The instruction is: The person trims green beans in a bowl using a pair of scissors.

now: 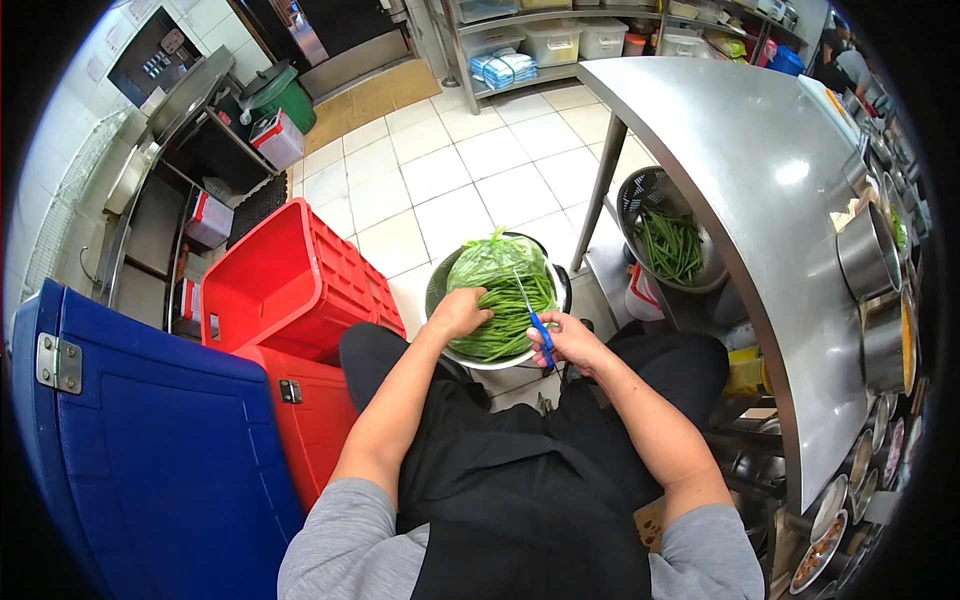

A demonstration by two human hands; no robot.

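A round bowl (476,362) between my knees holds long green beans (510,320). On top of them, at the far side, lies a clear plastic bag (495,262) with green showing through. My left hand (460,313) reaches in from the left, its fingers curled and closed on some green beans, fingertips partly hidden among them. In my right hand (568,343), at the bowl's right edge, is a pair of scissors (538,324) with blue handles. Their narrow blades point away from me over the beans.
A black colander (640,190) with more green beans stands right, below the steel counter (720,130). Red crates (345,265) and a blue cooler box (150,430) crowd my left. Pots (868,250) stand far right. A shelf (555,75) lies beyond the tiled floor (430,185).
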